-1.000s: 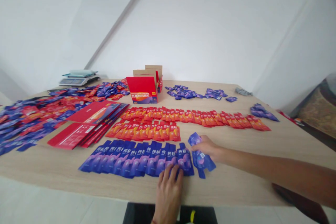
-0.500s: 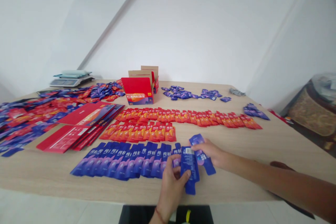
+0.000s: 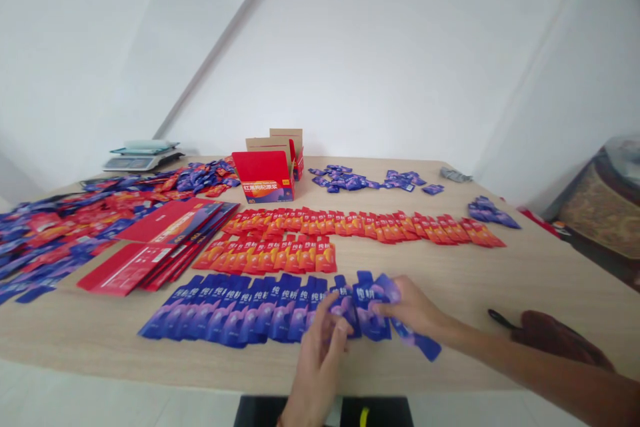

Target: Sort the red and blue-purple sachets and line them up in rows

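Blue-and-purple sachets (image 3: 233, 310) lie overlapped in a row along the front of the table. My left hand (image 3: 320, 353) is at the row's right end, thumb and curled fingers apart, its fingertips over a blue sachet (image 3: 343, 310). I see nothing gripped in it. My right hand (image 3: 415, 310) pinches a blurred blue sachet (image 3: 425, 345), which tilts down to the right. Beneath its fingers another blue sachet (image 3: 367, 297) rests face up, just right of the row.
Orange-red sachets (image 3: 280, 255) form two rows behind the blue ones. Flat red cartons (image 3: 150, 247) and a mixed sachet heap (image 3: 55, 233) lie left. Open red boxes (image 3: 265, 177) stand at the back. A scale (image 3: 143, 159) sits back left; a dark brown pouch (image 3: 555, 340) lies right.
The blue sachet my left hand held back side up has left its grip. One sachet now lies face up at the row's end. My right hand has shifted slightly right and down.
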Action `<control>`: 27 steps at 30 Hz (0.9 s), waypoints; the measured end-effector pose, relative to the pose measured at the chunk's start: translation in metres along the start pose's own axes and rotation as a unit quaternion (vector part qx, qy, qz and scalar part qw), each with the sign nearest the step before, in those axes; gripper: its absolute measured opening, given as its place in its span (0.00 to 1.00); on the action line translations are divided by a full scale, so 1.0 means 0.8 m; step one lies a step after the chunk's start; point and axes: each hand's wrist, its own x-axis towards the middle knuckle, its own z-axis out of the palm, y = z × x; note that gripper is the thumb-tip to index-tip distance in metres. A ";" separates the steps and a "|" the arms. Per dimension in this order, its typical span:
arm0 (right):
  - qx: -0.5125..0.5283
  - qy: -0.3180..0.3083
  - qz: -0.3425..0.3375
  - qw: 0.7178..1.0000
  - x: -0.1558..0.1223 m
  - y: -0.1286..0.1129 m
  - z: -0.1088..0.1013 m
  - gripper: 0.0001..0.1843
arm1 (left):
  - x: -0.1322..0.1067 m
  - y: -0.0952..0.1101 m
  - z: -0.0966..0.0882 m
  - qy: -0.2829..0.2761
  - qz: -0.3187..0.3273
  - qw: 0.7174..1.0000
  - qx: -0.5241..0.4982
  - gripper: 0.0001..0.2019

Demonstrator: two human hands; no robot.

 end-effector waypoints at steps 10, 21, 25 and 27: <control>0.114 -0.005 0.183 0.976 0.062 0.043 0.014 0.16 | 0.016 -0.066 -0.052 -0.061 0.349 0.711 0.608 0.17; -0.133 -0.189 0.033 0.972 0.073 -0.028 -0.089 0.20 | 0.013 -0.073 -0.053 -0.034 0.361 0.713 0.600 0.16; -0.234 -0.335 -0.001 0.913 0.102 -0.052 -0.070 0.22 | 0.012 -0.079 -0.050 -0.027 0.358 0.715 0.600 0.16; -0.281 -0.327 -0.035 0.901 0.108 -0.052 -0.043 0.19 | 0.012 -0.080 -0.049 -0.029 0.356 0.716 0.600 0.16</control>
